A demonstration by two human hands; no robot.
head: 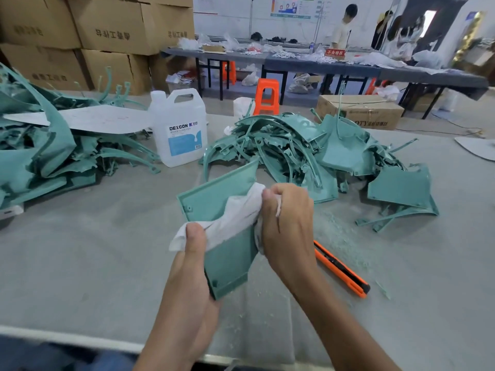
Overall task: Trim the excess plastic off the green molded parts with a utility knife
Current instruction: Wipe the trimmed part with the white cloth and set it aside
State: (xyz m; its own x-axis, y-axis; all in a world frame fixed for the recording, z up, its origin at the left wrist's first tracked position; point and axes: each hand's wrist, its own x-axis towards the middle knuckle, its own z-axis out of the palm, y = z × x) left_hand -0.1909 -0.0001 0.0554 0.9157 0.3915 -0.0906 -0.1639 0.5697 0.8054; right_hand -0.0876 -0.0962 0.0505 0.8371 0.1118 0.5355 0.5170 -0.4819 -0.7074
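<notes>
Left hand (pixel 194 263) grips the flat green molded plastic panel (pixel 214 199) at its near edge, thumb on top, fingers underneath. The same thumb pins one corner of the crumpled white cloth (pixel 235 218) against the panel face. The panel is held above the grey felt-covered table (pixel 93 250), tilted, far corner pointing away from me.

Right hand (pixel 289 223) is fisted round the bunched rest of the cloth and pressed on the panel's right side.

Orange-and-black utility knife (pixel 341 270) lies free on the table, just right of my right wrist. Can't tell if the blade is out. Pale green shavings (pixel 345 236) are scattered around it.

Heap of green molded parts (pixel 308 151) sits beyond the panel, second heap (pixel 40 156) far left. White plastic jug with a blue label (pixel 178 129) stands between them.
</notes>
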